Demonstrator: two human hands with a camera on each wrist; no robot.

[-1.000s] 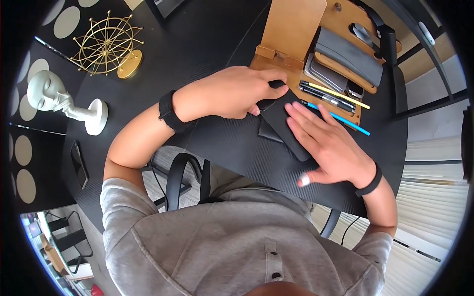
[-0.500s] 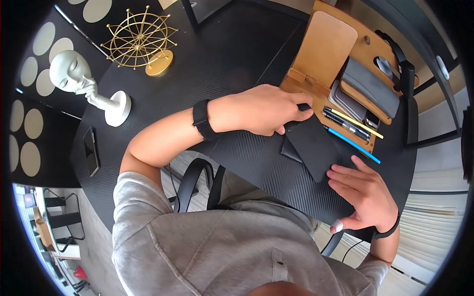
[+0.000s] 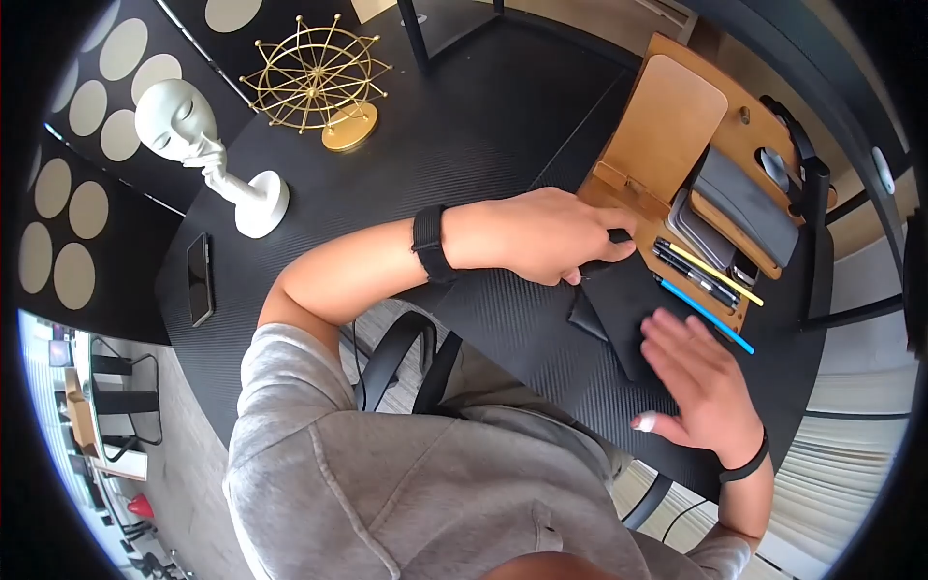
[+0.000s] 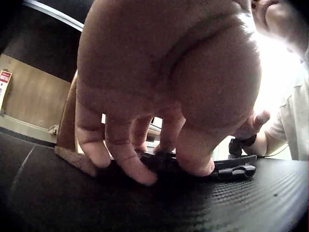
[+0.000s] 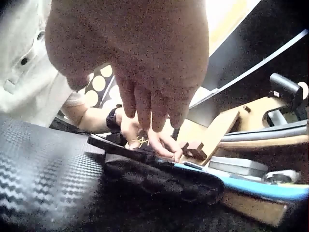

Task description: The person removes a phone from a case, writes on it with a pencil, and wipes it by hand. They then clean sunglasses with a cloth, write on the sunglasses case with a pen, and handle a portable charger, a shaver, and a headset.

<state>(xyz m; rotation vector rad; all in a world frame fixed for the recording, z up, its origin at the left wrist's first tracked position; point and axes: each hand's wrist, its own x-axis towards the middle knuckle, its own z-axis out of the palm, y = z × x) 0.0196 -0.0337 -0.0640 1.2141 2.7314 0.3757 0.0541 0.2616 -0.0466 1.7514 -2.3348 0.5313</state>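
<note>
My left hand point(image 3: 551, 234) bends over the far end of a flat black rectangular piece point(image 3: 616, 307). Its thumb and fingers pinch a small black object point(image 3: 619, 235) there, mostly hidden by the hand. Beneath the flat piece, a second black item point(image 3: 587, 317) pokes out on the left; it looks thick and soft in the right wrist view. My right hand point(image 3: 701, 382) is spread palm down at the near right edge of the flat piece, fingers straight, holding nothing. Its thumb has a white wrapping at the tip.
A wooden desk organizer point(image 3: 667, 116) stands at the right, with a yellow pencil point(image 3: 720, 275), black pens and a blue pen point(image 3: 710, 317) along its near side. At the left are a gold wheel ornament point(image 3: 312, 94), a white sculpture point(image 3: 179, 121) and a phone point(image 3: 200, 280).
My right hand slid off the flat piece's near end, then came back up beside its edge. The left hand keeps its pinch at the far end. The head view has shifted.
</note>
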